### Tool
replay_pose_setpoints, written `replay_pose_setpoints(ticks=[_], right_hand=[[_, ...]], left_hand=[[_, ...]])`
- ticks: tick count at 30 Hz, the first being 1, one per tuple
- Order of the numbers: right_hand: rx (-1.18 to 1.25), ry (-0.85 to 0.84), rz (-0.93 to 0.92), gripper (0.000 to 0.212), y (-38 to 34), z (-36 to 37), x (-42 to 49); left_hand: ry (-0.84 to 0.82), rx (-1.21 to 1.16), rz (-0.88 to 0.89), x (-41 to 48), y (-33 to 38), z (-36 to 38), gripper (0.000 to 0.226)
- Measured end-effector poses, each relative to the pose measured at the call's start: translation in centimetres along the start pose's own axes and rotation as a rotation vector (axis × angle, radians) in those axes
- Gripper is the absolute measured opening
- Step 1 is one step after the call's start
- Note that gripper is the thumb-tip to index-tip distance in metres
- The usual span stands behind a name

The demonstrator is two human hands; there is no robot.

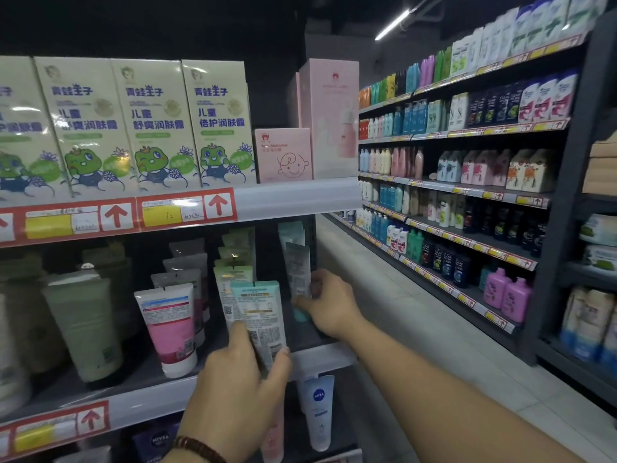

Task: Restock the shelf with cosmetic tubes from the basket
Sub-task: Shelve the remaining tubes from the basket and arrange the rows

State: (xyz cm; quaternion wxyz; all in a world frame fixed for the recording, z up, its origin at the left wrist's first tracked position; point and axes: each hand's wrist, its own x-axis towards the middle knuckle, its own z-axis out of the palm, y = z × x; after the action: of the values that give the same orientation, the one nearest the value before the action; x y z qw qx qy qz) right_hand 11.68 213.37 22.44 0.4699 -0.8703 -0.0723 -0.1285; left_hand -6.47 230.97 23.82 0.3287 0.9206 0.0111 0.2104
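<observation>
My left hand (242,379) grips the lower end of a teal cosmetic tube (258,310), held upright at the front of the middle shelf (160,394). My right hand (329,304) reaches into the shelf's right end and pinches a pale grey-green tube (298,269) standing there, with a teal cap (302,315) just under its fingers. Behind the held tube stands a row of light green tubes (233,262). No basket is in view.
Pink and white tubes (173,329) and olive tubes (83,325) stand to the left on the same shelf. Green frog boxes (157,125) and pink boxes (283,155) fill the shelf above. A Nivea tube (317,409) hangs below. Shampoo shelves (467,195) line the aisle's right side.
</observation>
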Motion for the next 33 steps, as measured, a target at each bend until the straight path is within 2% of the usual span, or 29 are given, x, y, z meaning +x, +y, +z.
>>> replay_pose_setpoints(ticks=[2,5,8,13,18,23,29,33], right_hand=[[-0.048,-0.002,-0.001,0.035,-0.1,0.0,0.0],[-0.086,-0.029,0.031,0.03,-0.1,0.0,0.1],[-0.117,-0.036,0.023,0.034,-0.2,0.2,-0.1],[-0.172,0.016,0.05,0.061,-0.7,0.5,-0.4],[-0.205,-0.014,0.062,0.046,-1.0,0.6,-0.4],[-0.221,-0.011,0.098,0.064,-1.0,0.6,-0.4],[-0.25,-0.015,0.105,0.045,-1.3,0.7,-0.6],[-0.25,0.017,0.123,0.055,-1.3,0.8,-0.8]], left_hand=[[-0.001,0.007,-0.004,0.0,0.0,-0.2,0.043],[-0.017,0.011,-0.01,0.1,0.2,-0.3,0.053],[-0.026,0.021,-0.011,0.3,0.2,-0.2,0.057],[-0.04,0.032,-0.021,1.0,-0.2,0.1,0.054],[-0.052,0.037,-0.028,1.4,-0.5,0.2,0.053],[-0.057,0.032,-0.025,1.7,-0.8,0.1,0.053],[-0.063,0.025,-0.034,1.7,-0.6,-0.1,0.054],[-0.062,0.026,-0.041,1.8,-0.5,-0.2,0.053]])
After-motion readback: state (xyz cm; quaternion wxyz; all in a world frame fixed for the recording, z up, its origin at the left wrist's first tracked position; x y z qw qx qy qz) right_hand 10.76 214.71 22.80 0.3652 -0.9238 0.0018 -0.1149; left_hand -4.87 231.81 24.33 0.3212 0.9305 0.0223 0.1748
